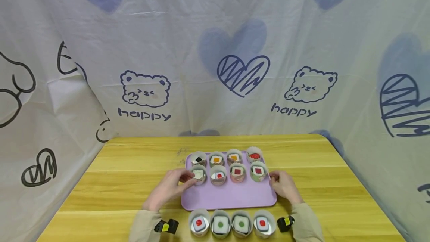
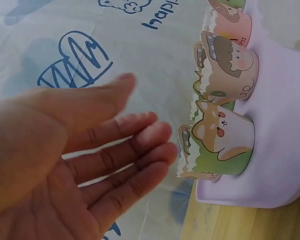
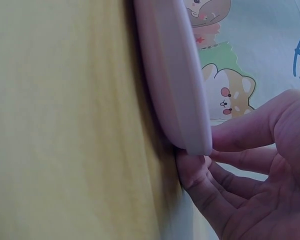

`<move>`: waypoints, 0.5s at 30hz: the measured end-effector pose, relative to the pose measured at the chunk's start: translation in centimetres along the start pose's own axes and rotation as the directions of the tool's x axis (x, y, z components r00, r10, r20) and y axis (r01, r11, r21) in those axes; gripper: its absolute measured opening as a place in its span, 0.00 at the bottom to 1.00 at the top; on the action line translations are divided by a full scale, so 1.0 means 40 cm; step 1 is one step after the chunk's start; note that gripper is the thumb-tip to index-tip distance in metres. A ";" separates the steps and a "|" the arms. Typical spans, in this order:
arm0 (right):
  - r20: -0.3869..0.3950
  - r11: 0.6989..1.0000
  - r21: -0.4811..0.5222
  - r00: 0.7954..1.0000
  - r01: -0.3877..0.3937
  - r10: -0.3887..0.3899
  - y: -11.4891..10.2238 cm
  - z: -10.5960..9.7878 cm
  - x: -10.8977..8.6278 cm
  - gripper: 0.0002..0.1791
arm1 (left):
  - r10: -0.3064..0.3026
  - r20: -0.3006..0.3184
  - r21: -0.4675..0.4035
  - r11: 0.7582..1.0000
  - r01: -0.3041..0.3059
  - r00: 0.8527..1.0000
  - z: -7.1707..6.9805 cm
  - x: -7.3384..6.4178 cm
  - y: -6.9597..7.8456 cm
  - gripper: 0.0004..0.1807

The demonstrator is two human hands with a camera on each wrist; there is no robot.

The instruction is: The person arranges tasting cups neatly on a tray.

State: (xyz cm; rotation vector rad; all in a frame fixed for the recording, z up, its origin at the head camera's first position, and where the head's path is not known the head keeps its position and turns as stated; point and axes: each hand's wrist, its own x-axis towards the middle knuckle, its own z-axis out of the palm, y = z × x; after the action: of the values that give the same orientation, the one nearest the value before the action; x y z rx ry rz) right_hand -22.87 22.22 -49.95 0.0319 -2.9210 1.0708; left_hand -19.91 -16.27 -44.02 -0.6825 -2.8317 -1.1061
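Note:
A lilac tray [image 1: 231,195] lies on the table, bearing two rows of small paper cups with scalloped rims. Most hold a white, cake-like block with a coloured top. Beside the front-left cup [image 1: 198,176] is my left hand [image 1: 173,186]; in the left wrist view its fingers [image 2: 115,165] are extended, apart from the cups, with nothing in them. My right hand [image 1: 283,186] is at the tray's right side. In the right wrist view that hand [image 3: 260,170] pinches the tray's rim [image 3: 197,115], with fingertips above and below it.
Several more paper cups stand in a row in front of the tray, among them a cup with a green-dotted block [image 1: 220,224]. The yellow wood-grain table [image 1: 127,160] meets a white cloth backdrop [image 1: 195,47] with bear and heart drawings.

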 end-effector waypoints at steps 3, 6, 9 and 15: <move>0.005 1.000 0.002 1.000 -0.004 0.004 0.000 0.002 -0.001 0.17 | 0.004 0.006 -0.006 1.000 -0.004 1.000 0.001 0.001 0.009 0.11; 0.010 1.000 0.005 1.000 -0.006 0.006 -0.001 0.003 -0.001 0.18 | 0.003 -0.005 -0.002 1.000 -0.003 1.000 0.001 0.000 0.023 0.13; 0.015 1.000 0.008 1.000 -0.004 0.004 -0.004 0.001 -0.001 0.18 | 0.032 0.002 0.001 0.999 -0.032 0.999 -0.001 -0.002 0.040 0.14; 0.019 1.000 0.004 1.000 -0.003 0.003 -0.004 0.000 -0.002 0.18 | 0.108 0.117 -0.002 0.994 -0.109 0.987 -0.002 -0.019 0.072 0.18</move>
State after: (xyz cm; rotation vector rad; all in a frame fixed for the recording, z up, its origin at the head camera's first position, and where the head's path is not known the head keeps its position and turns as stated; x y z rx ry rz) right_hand -22.80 22.09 -49.83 0.0383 -2.9371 1.0827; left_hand -18.07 -14.75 -42.24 -0.9190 -2.8508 -1.0770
